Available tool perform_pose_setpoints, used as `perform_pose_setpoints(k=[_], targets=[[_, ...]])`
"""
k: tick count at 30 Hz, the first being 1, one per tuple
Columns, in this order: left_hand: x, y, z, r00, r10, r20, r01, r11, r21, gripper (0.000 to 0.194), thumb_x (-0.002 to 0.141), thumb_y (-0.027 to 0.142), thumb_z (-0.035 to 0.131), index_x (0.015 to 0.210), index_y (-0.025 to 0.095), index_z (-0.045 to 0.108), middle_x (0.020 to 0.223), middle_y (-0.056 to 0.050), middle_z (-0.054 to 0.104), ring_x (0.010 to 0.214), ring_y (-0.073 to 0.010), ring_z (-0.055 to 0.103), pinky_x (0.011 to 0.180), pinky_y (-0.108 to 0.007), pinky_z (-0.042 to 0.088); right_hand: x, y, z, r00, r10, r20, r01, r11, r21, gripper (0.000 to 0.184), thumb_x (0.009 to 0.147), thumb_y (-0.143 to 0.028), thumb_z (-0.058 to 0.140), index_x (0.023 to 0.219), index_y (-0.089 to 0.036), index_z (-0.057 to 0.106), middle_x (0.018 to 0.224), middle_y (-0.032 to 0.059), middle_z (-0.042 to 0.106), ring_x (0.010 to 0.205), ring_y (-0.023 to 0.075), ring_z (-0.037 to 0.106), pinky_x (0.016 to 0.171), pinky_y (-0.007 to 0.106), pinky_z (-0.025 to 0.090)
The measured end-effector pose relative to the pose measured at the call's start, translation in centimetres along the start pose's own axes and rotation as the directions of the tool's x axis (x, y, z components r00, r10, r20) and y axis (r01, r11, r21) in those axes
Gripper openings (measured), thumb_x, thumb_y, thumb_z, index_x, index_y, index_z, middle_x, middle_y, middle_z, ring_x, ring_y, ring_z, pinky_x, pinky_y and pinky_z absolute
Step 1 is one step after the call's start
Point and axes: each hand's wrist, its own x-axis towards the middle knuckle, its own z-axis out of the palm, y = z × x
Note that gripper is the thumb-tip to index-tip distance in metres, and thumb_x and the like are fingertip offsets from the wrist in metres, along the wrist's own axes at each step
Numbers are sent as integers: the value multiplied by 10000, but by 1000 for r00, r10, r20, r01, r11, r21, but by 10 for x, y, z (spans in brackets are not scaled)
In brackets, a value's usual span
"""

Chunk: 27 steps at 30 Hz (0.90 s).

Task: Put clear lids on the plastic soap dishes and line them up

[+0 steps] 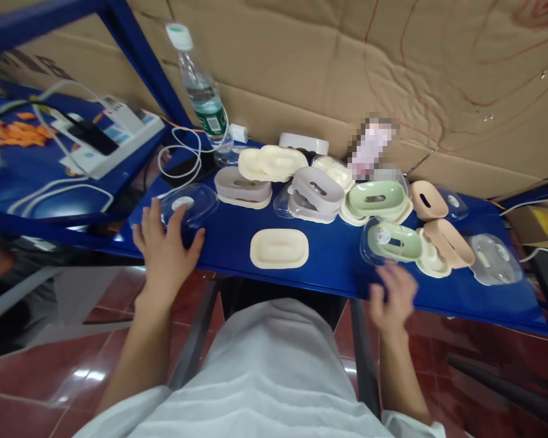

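My left hand (pixel 164 249) lies flat at the near edge of the blue table (pixel 237 231), fingers spread, its tips touching a clear plastic lid (pixel 189 204). My right hand (pixel 393 295) hovers open and a little blurred at the table's near edge, just below a green soap dish under a clear lid (pixel 390 241). A cream dish tray (pixel 279 248) lies alone between the hands. Behind it are several soap-dish parts: grey (pixel 243 187), cream (pixel 274 163), grey (pixel 314 191), green (pixel 377 198) and pink (pixel 447 242).
A water bottle (pixel 203 94) stands at the back left beside white cables (pixel 182 155). A power strip (pixel 119 131) sits on the left blue shelf. Another clear lid (pixel 493 258) lies at the far right. Cardboard (pixel 393 61) walls the back. A blue post (pixel 141 61) slants at the left.
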Motion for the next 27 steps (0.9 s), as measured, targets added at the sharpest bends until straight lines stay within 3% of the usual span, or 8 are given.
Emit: perform_pose_setpoints(k=[3, 7, 12, 16, 18, 22, 24, 27], targets=[[1, -9, 1, 999, -40, 29, 41, 999, -35, 621, 1014, 466, 682, 1574, 241, 536, 1766, -205, 316, 1576, -541, 365, 1188, -791, 368, 27, -67, 29, 890, -244, 385, 168, 961, 220, 545, 1060, -380, 639, 1591, -352, 523, 1611, 111, 575, 1416, 344, 602, 1155, 585, 517], [-5, -9, -8, 998, 40, 39, -40, 999, 4, 465, 1059, 391, 584, 1503, 253, 604, 1627, -202, 531, 1490, -438, 521, 1157, -652, 462, 54, -90, 48, 821, -289, 493, 156, 943, 293, 560, 1085, -411, 602, 1624, -311, 487, 1701, 107, 470, 1567, 354, 438, 1238, 630, 429], [-20, -8, -18, 995, 73, 69, -73, 997, 1, 456, 1072, 365, 552, 1517, 275, 599, 1633, -186, 529, 1500, -424, 513, 1172, -638, 448, 57, -90, 52, 817, -280, 505, 130, 941, 313, 466, 1111, -289, 535, 1577, -285, 542, 1663, 110, 517, 1514, 322, 505, 1198, 573, 485], [-30, 12, -16, 994, 45, 101, -41, 998, -40, 497, 1099, 301, 486, 1593, 265, 524, 1807, -178, 219, 1666, -459, 207, 1279, -756, 198, 59, -90, 46, 831, -271, 485, 111, 937, 332, 512, 1110, -179, 463, 1614, -264, 497, 1668, 121, 506, 1536, 288, 480, 1223, 533, 464], [-35, 34, -13, 986, 141, 89, -131, 985, -109, 538, 1098, 264, 489, 1635, 282, 462, 1832, -157, 113, 1690, -441, 115, 1297, -762, 132, 71, -88, 43, 861, -250, 443, 119, 946, 301, 528, 1107, -179, 458, 1628, -263, 480, 1672, 121, 502, 1541, 286, 474, 1226, 521, 458], [-45, 80, -1, 877, 463, 128, -417, 867, -274, 557, 1063, 313, 622, 1602, 321, 482, 1797, -147, 270, 1667, -381, 266, 1328, -692, 195, 122, -76, 49, 938, -140, 317, 109, 988, 114, 493, 1103, -309, 535, 1594, -271, 536, 1674, 125, 500, 1561, 349, 446, 1239, 583, 428], [-47, 92, 6, 845, 517, 135, -465, 836, -293, 507, 1045, 332, 667, 1536, 302, 549, 1760, -158, 354, 1641, -380, 331, 1322, -683, 240, 149, -66, 59, 948, -87, 307, 80, 996, 35, 482, 1087, -382, 581, 1547, -238, 592, 1649, 152, 526, 1551, 398, 453, 1223, 631, 440], [-48, 93, 15, 852, 514, 103, -458, 826, -328, 428, 1036, 298, 682, 1457, 275, 610, 1665, -158, 505, 1565, -351, 472, 1301, -635, 345, 175, -54, 73, 935, -66, 348, 45, 997, 68, 422, 1091, -380, 573, 1460, -197, 666, 1482, 168, 674, 1411, 369, 607, 1177, 597, 519]])
